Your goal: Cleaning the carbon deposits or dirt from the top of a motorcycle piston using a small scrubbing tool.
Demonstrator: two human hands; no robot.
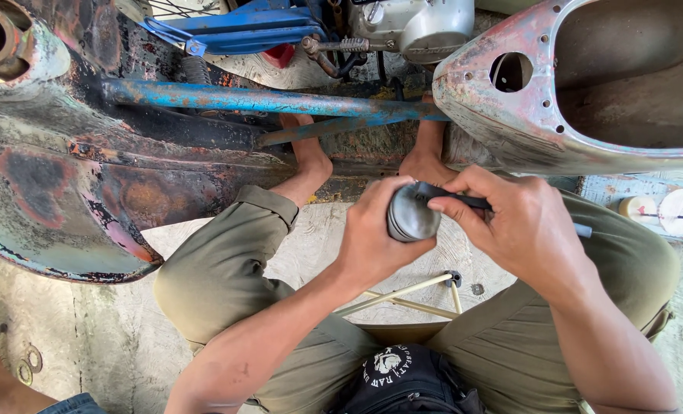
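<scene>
Grey metal cylinder (pixel 412 217), frame centre, gripped in left hand (pixel 374 234) fingers; right hand (pixel 522 226) fingers pinch a thin dark tool (pixel 453 198) against it.

Left hand (pixel 372 234) gripping grey metal cylinder (pixel 410 217), right hand (pixel 522 222) pressing dark tool (pixel 450 197) against it, rusty scooter frame (pixel 88 176) ahead

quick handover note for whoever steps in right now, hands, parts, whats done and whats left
Left hand: wrapped around a grey metal cylinder, held above the knees.
Right hand: fingers pinch a thin dark tool laid against the cylinder's top edge.
Around: rusty scooter body and blue frame tube in front of the bare feet, red-grey shell to the right, washers on the concrete floor.
Done: cylinder is in hand, tool on it.
Left: cannot tell how far the work on the cylinder has got.
</scene>
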